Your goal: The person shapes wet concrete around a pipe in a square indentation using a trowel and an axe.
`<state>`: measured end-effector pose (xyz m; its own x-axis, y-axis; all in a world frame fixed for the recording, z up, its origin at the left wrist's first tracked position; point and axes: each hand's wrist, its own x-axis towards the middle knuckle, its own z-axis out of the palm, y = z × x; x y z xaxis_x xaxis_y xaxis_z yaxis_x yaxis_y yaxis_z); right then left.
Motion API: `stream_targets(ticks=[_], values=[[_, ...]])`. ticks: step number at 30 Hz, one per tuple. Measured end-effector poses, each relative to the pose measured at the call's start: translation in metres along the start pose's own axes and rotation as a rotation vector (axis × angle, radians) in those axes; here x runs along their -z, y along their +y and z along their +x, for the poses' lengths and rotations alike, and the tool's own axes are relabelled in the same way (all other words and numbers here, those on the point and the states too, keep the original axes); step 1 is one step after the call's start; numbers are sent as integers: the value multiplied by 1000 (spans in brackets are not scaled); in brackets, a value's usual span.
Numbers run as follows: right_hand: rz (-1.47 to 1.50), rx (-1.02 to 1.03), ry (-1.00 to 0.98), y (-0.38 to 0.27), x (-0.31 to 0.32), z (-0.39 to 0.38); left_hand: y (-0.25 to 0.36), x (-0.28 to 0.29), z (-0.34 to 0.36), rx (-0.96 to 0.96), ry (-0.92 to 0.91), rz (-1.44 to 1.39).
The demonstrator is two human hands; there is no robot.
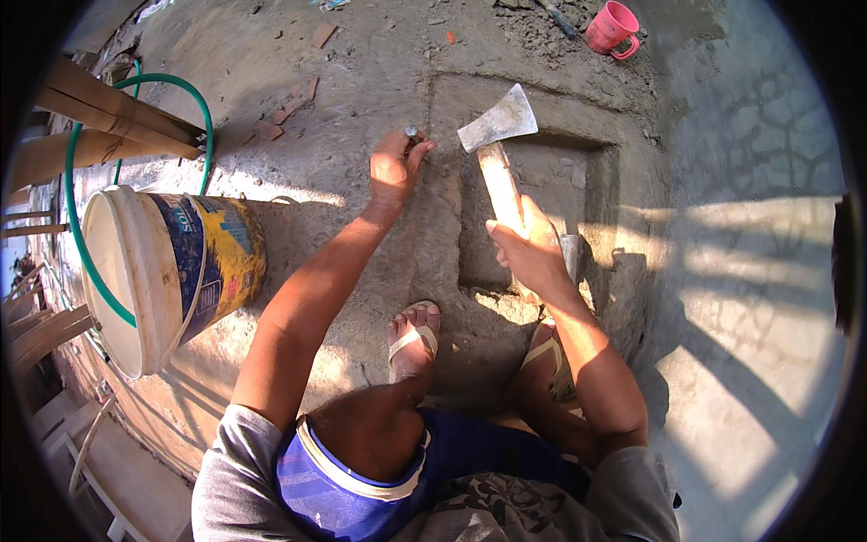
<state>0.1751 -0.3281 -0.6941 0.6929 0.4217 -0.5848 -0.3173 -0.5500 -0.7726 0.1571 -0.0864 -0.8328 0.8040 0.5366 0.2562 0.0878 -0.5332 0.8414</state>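
My right hand (535, 248) is wrapped round the wooden handle of a hatchet (499, 120), holding it over a square recess (542, 167) in the grey, rough ground. Its broad metal head points away from me. To the left of the recess, my left hand (395, 170) is closed round an upright metal rod (412, 133). Only the rod's round grey end shows, pointing up; its lower part is hidden by the hand. Just beside my right hand, partly covered, is a grey metal piece (570, 253) whose kind I cannot make out.
At the left stands a white-lidded bucket (226, 248) with a blue and yellow label. A green hose (209, 135) loops round it, near bamboo poles (117, 113). A pink mug (612, 29) lies at the far right by loose rubble. Smooth grey cement (722, 397) borders the right side.
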Motion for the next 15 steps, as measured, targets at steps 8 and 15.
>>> stream_targets(ticks=[8,15], values=[[-242,230,119,4,-6,4,-4,-3,-5,-76,-60,-25],[-548,385,202,-13,-23,25,5,-5,-7,-195,-68,-4]])
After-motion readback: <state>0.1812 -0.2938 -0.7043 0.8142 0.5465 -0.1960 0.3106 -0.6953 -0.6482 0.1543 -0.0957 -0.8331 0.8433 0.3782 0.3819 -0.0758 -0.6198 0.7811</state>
